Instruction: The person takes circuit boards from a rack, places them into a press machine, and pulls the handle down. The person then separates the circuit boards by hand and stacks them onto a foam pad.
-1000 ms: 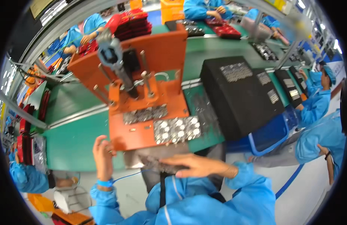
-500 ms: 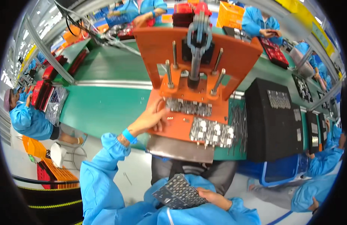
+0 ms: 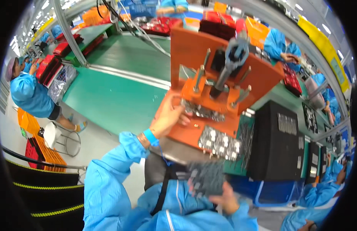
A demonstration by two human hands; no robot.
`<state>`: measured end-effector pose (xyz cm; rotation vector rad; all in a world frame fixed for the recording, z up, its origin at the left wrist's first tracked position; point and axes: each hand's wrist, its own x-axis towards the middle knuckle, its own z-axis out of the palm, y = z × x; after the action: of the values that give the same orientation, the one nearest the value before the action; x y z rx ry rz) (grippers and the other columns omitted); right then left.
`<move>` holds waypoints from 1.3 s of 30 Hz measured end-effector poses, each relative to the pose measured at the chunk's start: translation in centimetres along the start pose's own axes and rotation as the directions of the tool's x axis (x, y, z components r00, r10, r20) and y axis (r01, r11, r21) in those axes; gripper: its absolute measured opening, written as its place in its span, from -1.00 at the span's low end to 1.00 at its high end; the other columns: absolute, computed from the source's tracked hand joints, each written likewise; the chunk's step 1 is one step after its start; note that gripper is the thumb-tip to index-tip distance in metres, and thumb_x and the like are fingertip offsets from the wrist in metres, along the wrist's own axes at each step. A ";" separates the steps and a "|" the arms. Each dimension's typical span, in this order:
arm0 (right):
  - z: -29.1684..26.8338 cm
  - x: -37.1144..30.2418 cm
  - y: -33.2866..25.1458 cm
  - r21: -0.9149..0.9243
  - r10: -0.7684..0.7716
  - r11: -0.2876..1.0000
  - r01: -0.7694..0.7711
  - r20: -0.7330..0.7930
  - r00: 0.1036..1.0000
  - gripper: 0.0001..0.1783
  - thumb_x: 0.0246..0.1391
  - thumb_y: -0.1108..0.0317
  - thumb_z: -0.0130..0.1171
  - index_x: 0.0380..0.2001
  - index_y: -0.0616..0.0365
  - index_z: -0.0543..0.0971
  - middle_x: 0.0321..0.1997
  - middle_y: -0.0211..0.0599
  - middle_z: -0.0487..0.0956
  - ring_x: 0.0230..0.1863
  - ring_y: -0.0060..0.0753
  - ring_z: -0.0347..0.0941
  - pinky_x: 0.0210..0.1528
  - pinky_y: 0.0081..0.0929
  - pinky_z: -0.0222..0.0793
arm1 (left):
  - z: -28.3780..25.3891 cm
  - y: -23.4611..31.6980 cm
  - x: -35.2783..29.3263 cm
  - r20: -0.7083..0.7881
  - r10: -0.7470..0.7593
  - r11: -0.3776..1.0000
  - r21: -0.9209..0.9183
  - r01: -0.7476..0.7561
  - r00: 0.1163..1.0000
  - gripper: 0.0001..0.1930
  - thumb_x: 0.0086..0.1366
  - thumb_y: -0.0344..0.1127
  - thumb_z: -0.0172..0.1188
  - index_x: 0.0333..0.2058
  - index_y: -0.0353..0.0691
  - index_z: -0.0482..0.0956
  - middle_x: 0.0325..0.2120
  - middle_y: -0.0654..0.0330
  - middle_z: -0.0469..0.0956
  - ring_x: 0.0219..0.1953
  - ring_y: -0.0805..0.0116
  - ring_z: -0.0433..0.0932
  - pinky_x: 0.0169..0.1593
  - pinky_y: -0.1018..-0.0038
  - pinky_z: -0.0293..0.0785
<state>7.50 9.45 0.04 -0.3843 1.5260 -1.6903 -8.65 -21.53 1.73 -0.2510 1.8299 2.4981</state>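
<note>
My left hand (image 3: pixel 170 120) reaches over the orange base of a press fixture (image 3: pixel 188 133), fingers stretched and apart at the left end of a narrow circuit board (image 3: pixel 203 111) under the clamp plate. Its fingertips are blurred; whether they touch the board I cannot tell. My right hand (image 3: pixel 228 199) is closed on the right edge of a dark circuit board panel (image 3: pixel 207 179), held above my lap and smeared by motion. Another circuit board with silver shields (image 3: pixel 220 142) lies at the front of the base, beside small metal pieces (image 3: pixel 196 125).
Metal guide posts and a toggle clamp handle (image 3: pixel 237 50) rise over the fixture. Thin dark strips (image 3: pixel 246 140) lie to its right, next to a large black block (image 3: pixel 273 142). A blue bin (image 3: pixel 277 192) stands below. The green bench (image 3: pixel 109 96) stretches left; co-workers sit around.
The view has swung, shifting the fixture right and tilting it. My right hand has raised the circuit board panel from my lap toward the bench edge. My left hand stays by the narrow board's left end.
</note>
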 end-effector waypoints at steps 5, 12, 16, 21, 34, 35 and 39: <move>-5.3 3.8 -3.4 -0.397 -0.453 0.839 0.372 -0.132 0.882 -0.21 0.15 -0.14 -0.02 0.23 0.29 0.30 0.27 0.01 0.33 0.28 -0.05 0.25 0.33 -0.24 0.05 | -3.9 -2.9 -5.3 -0.161 -0.059 0.990 -0.137 0.037 0.985 -0.57 0.37 -0.41 -0.04 0.17 -0.23 0.10 -0.31 -0.05 0.58 -0.49 0.36 0.58 -0.47 0.51 0.55; -8.4 10.5 -8.6 -0.968 -0.502 -0.205 0.144 0.230 0.834 -0.30 -0.17 0.19 0.34 0.15 -0.24 0.43 0.34 0.01 0.18 0.23 0.09 0.16 0.20 -0.02 0.10 | -7.3 -5.0 -13.5 -0.470 0.105 0.991 -0.029 -0.134 0.876 -0.50 0.38 -0.31 0.04 0.19 -0.23 0.05 -0.34 -0.02 0.59 -0.60 0.42 0.52 -0.50 0.52 0.47; -8.8 14.5 -9.4 -0.958 -0.533 -0.257 0.131 0.253 0.808 -0.32 -0.10 0.16 0.30 0.17 -0.27 0.40 0.23 -0.04 0.28 0.17 0.04 0.21 0.19 -0.02 0.12 | -8.0 -7.0 -15.4 -0.495 0.074 0.985 -0.102 -0.142 0.866 -0.51 0.40 -0.31 0.02 0.20 -0.21 0.05 -0.32 -0.01 0.59 -0.63 0.43 0.49 -0.51 0.54 0.44; -7.6 17.4 -9.2 -0.969 -0.503 -0.231 0.083 0.192 0.842 -0.43 0.04 0.09 0.17 0.17 -0.25 0.41 0.09 -0.10 0.39 0.13 0.02 0.27 0.11 -0.06 0.19 | -6.7 -7.5 -16.7 -0.431 0.000 0.982 -0.172 -0.082 0.902 -0.56 0.40 -0.30 0.01 0.16 -0.18 0.08 -0.34 0.00 0.59 -0.61 0.40 0.51 -0.52 0.52 0.45; -9.5 20.3 -10.5 -0.975 -0.432 0.078 0.209 0.156 0.888 -0.48 0.24 0.02 -0.06 0.26 -0.25 0.32 -0.31 -0.06 0.55 -0.29 -0.09 0.49 -0.21 -0.17 0.38 | -6.3 -7.7 -16.9 -0.328 0.003 0.994 -0.102 -0.038 0.945 -0.58 0.40 -0.37 -0.01 0.15 -0.20 0.07 -0.40 -0.09 0.60 -0.58 0.31 0.57 -0.47 0.46 0.52; -8.9 20.4 -10.9 -0.983 -0.360 0.118 0.140 0.089 0.929 -0.49 0.24 0.02 -0.06 0.25 -0.26 0.33 -0.26 -0.07 0.56 -0.29 -0.10 0.49 -0.20 -0.18 0.39 | -6.3 -7.7 -17.1 -0.341 0.006 0.994 -0.101 -0.043 0.940 -0.58 0.40 -0.36 -0.01 0.15 -0.20 0.08 -0.41 -0.08 0.60 -0.58 0.31 0.57 -0.47 0.47 0.52; -8.7 21.0 -10.8 -0.986 -0.284 0.147 0.078 0.033 0.958 -0.50 0.23 0.03 -0.04 0.24 -0.29 0.36 -0.15 -0.16 0.57 -0.31 -0.14 0.48 -0.21 -0.21 0.40 | -6.5 -7.9 -17.7 -0.332 -0.006 0.996 -0.089 -0.025 0.943 -0.58 0.40 -0.36 -0.01 0.15 -0.20 0.09 -0.40 -0.07 0.61 -0.56 0.31 0.58 -0.46 0.47 0.52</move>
<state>-15.49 -0.41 2.18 -1.1768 2.6932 -0.5293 10.46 -24.06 -4.97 -0.7092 1.8212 2.6845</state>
